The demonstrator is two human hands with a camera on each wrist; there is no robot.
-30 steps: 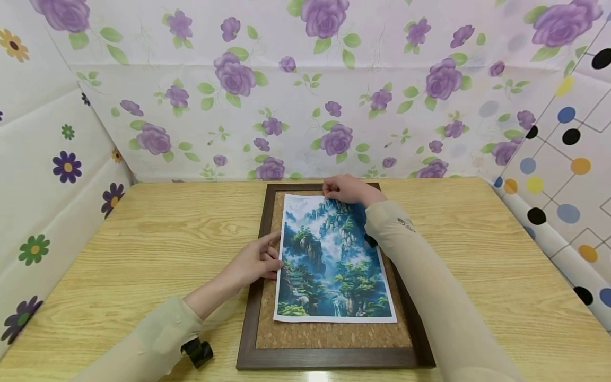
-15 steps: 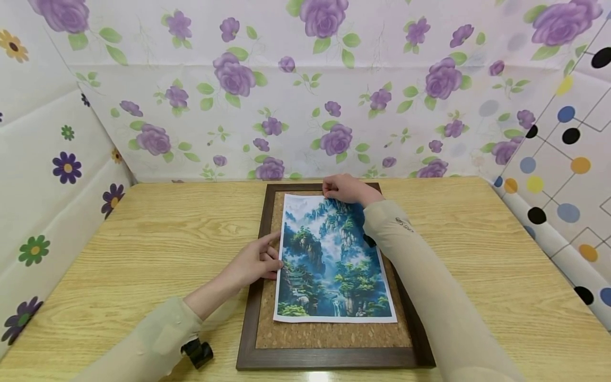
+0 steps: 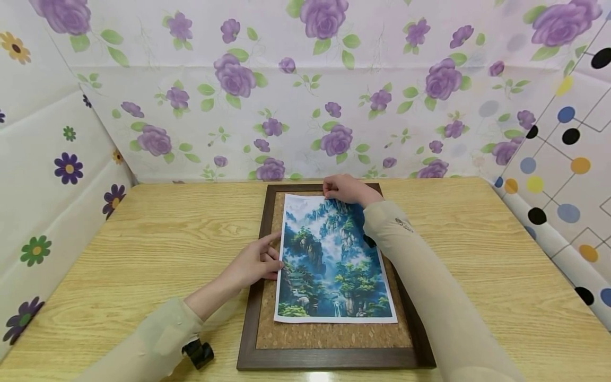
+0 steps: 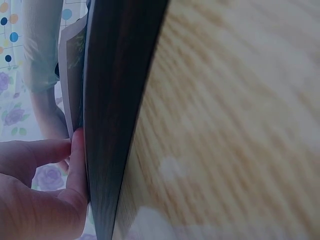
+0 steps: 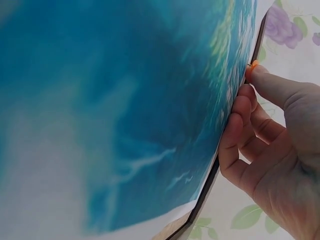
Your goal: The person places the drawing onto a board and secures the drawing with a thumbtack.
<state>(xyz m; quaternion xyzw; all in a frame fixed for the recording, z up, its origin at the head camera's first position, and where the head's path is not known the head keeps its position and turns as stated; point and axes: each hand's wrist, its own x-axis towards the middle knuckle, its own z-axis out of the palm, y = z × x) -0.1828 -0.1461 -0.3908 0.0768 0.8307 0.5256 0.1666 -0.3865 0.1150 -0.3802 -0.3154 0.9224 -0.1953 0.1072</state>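
Note:
A printed landscape picture [image 3: 334, 260] of cliffs, trees and mist lies on a cork board [image 3: 334, 335] with a dark brown frame [image 3: 334, 358]. My left hand [image 3: 255, 262] is at the picture's left side; in the left wrist view its thumb and a finger meet at the paper edge and appear to pinch it. My right hand [image 3: 347, 188] is over the top edge. In the right wrist view its thumb and index finger pinch a small orange push pin [image 5: 252, 67] against the top of the picture, other fingers curled below. The pin's point is barely visible.
The board lies on a light wood-grain table [image 3: 181, 233]. Behind rises a wall covering [image 3: 286, 122] with purple roses; patterned coverings also stand at left and right. A black wrist strap device [image 3: 198, 353] is on the left sleeve.

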